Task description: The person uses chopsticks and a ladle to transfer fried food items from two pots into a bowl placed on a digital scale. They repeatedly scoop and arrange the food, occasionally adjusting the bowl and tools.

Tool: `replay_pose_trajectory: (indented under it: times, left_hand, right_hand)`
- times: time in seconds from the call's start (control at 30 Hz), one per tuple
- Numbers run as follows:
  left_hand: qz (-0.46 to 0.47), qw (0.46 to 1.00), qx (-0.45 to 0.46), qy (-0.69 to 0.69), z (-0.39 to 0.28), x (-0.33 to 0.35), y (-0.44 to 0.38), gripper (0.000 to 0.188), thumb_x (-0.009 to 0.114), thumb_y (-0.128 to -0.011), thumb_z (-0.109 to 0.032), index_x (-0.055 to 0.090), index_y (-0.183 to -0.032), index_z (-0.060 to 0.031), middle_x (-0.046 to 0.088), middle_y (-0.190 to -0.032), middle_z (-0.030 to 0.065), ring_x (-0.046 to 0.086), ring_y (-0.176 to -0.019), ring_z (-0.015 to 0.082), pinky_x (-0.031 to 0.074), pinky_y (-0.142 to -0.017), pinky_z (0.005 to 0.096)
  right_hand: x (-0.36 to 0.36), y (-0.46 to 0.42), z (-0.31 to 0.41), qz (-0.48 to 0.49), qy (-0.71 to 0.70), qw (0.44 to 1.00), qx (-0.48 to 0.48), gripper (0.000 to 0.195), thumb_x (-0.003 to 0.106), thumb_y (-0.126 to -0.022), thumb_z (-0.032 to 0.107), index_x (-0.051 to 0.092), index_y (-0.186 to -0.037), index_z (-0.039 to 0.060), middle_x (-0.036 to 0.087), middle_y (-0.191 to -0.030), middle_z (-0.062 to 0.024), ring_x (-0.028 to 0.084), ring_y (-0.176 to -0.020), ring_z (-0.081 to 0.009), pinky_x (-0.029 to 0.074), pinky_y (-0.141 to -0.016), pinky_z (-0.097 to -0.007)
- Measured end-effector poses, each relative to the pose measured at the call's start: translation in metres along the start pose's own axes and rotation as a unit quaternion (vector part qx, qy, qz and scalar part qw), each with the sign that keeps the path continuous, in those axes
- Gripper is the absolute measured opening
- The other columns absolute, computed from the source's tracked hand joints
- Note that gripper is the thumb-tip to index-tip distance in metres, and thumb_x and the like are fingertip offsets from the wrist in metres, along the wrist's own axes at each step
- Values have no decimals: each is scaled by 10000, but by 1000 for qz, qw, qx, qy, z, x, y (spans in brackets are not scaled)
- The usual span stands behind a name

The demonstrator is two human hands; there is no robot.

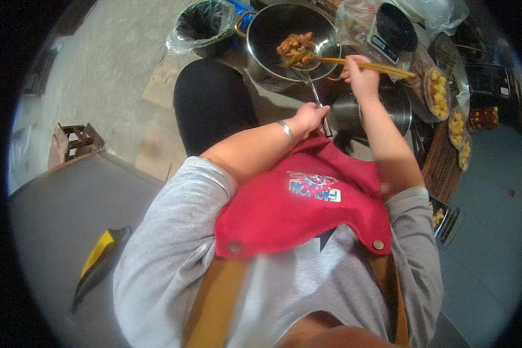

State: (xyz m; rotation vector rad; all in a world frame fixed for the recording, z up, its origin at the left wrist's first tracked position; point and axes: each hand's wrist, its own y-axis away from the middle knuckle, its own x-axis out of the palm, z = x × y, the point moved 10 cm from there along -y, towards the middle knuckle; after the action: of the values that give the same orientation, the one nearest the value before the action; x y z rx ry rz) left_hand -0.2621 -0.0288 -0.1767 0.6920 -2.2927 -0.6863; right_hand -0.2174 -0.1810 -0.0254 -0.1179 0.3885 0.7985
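My left hand (309, 119) grips the handle of a metal skimmer (315, 92), whose round head lies over the inside of a deep steel pot (265, 50). Browned pieces of food (296, 47) are heaped on the skimmer's head. In my right hand (362, 77) is a pair of long wooden chopsticks (387, 68), their tips reaching the near right side of the food. A gold-coloured loop handle (242, 24) shows on the pot's left. What lies at the bottom of the pot is hard to make out.
A bin lined with clear plastic (202, 26) stands left of the pot. To the right are a digital scale with a black bowl (396, 30), a large steel pot (402, 108) and clear tubs of yellow food (438, 93) along a slatted wooden surface (441, 163). A small wooden stool (71, 139) is farther left.
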Motion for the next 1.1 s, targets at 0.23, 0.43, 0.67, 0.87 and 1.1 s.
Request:
replay_pose_trajectory:
  times: [0.23,0.43,0.67,0.87,1.1]
  left_hand:
    - [-43,998,7,-43,-17,-4,20,283,551,-888,-308,495,-751,-68,455,-530,20,391,-391,145,303,-359,300]
    - [-38,999,17,-34,-7,-5,8,300,571,-878,-314,499,-725,-66,461,-530,18,399,-399,142,322,-379,299]
    - [-55,995,35,-74,-13,-8,10,297,582,-871,-312,515,-716,-69,489,-542,24,422,-414,132,329,-391,292]
    - [-49,996,40,-64,-15,-7,13,321,576,-874,-319,514,-681,-70,482,-526,22,416,-412,129,324,-390,292]
    - [-32,997,45,-49,-10,-5,7,313,566,-881,-310,511,-683,-73,458,-505,16,396,-400,128,301,-383,299]
  right_hand:
    - [42,23,-23,65,191,978,-52,263,512,-876,253,634,-937,28,625,-863,-95,600,-834,-214,463,-751,-325]
    - [31,13,20,58,185,973,-128,248,490,-863,233,638,-900,38,599,-851,-128,563,-871,-269,435,-772,-359]
    - [60,19,56,81,220,949,-209,205,591,-832,222,639,-883,29,609,-876,-119,594,-849,-258,464,-750,-329]
    - [76,15,60,98,222,936,-256,186,623,-820,205,652,-907,43,621,-876,-110,604,-812,-250,478,-716,-300]
    - [82,19,70,100,265,916,-286,164,622,-815,203,660,-878,57,628,-845,-102,616,-796,-251,489,-698,-316]
